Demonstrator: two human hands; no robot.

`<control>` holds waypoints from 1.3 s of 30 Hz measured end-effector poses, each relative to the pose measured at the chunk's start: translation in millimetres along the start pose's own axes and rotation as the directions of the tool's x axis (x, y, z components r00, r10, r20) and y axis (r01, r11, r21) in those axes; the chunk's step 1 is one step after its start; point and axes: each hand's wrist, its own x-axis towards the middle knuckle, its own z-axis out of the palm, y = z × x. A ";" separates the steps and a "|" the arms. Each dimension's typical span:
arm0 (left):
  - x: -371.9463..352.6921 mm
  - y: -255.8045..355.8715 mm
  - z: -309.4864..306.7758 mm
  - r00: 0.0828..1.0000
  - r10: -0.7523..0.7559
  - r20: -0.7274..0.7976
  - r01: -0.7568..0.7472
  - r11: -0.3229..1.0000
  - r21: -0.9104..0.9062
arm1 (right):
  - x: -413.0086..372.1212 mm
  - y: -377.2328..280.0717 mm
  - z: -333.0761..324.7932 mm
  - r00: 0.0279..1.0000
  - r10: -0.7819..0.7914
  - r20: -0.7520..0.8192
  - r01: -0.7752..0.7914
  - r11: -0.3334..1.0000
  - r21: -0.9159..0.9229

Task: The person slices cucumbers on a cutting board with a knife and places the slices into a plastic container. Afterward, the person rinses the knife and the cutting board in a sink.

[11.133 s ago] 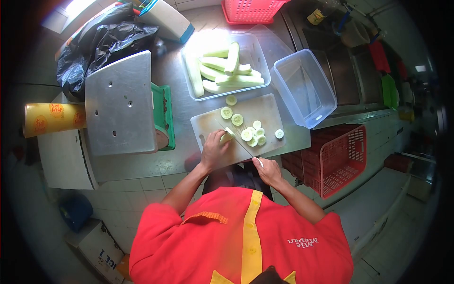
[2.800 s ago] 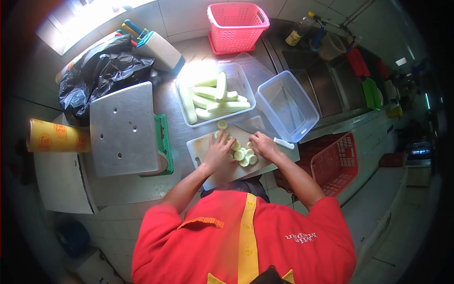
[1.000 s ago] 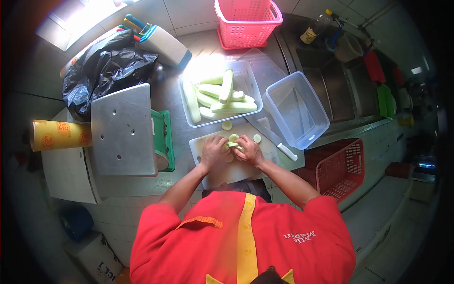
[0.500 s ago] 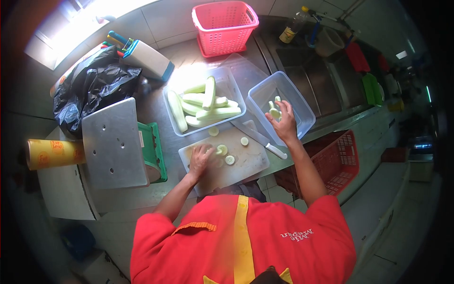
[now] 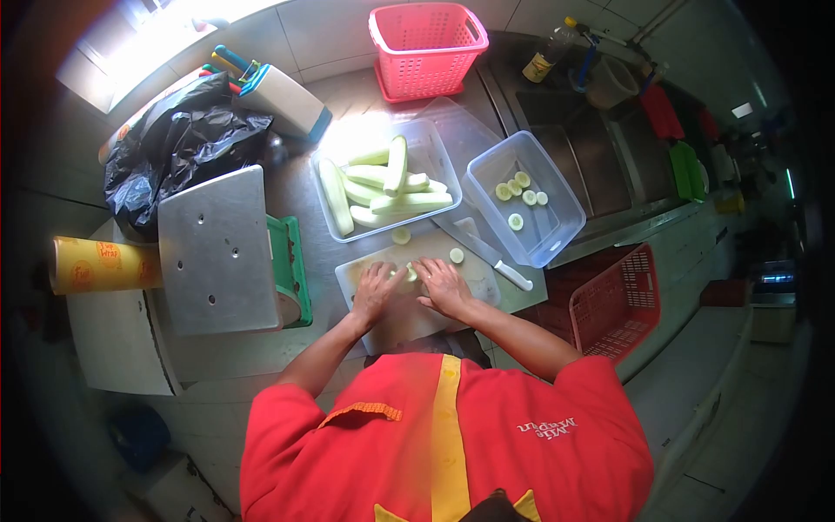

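On the white cutting board [image 5: 404, 322] my left hand [image 5: 376, 289] and my right hand [image 5: 444, 285] come together, fingers bent around a few pale cucumber slices [image 5: 410, 273]. The fingers partly hide these slices. One loose slice [image 5: 457, 255] lies by my right hand, and another [image 5: 401, 235] is at the board's far edge. A knife with a white handle [image 5: 513, 276] rests across the board's right corner. Behind the board, a clear plastic container [image 5: 323, 233] holds several peeled cucumbers [image 5: 409, 203]. A second clear container [image 5: 557, 244], at the right, has several slices [image 5: 515, 222] on its bottom.
A scale with a metal plate [image 5: 222, 261] stands at the left, beside a black plastic bag [image 5: 183, 143] and a yellow wrap roll [image 5: 104, 265]. Behind are a knife block [image 5: 283, 104] and a pink basket [image 5: 426, 65]. A sink [image 5: 591, 165] and red crate [image 5: 617, 304] are right.
My right hand has left the right container and moved to the board beside my left hand. The slices it held now lie in that container. My left hand has shifted slightly right.
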 end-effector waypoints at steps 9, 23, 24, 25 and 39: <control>-14.0 7.7 -11.6 1.000 -0.027 0.010 0.028 0.997 -0.073 | 19.7 -2.0 13.0 0.992 0.124 -0.027 -0.122 0.991 0.060; 0.8 25.7 -18.3 0.981 -0.188 0.039 0.191 0.980 -0.065 | 0.7 41.5 -76.2 0.909 0.260 -0.327 -0.198 0.957 0.211; -0.6 25.2 -14.7 0.981 -0.188 0.040 0.191 0.979 -0.072 | -2.9 52.0 -96.7 0.848 0.267 -0.457 -0.232 0.964 0.131; -2.3 22.3 -9.7 0.989 -0.143 0.031 0.144 0.989 -0.042 | -4.2 58.6 -114.5 0.773 0.256 -0.581 -0.274 0.960 0.058; -9.5 17.4 -8.0 0.983 -0.171 -0.072 0.162 0.979 -0.125 | -16.1 17.1 28.6 0.996 0.015 -0.086 -0.024 0.994 -0.109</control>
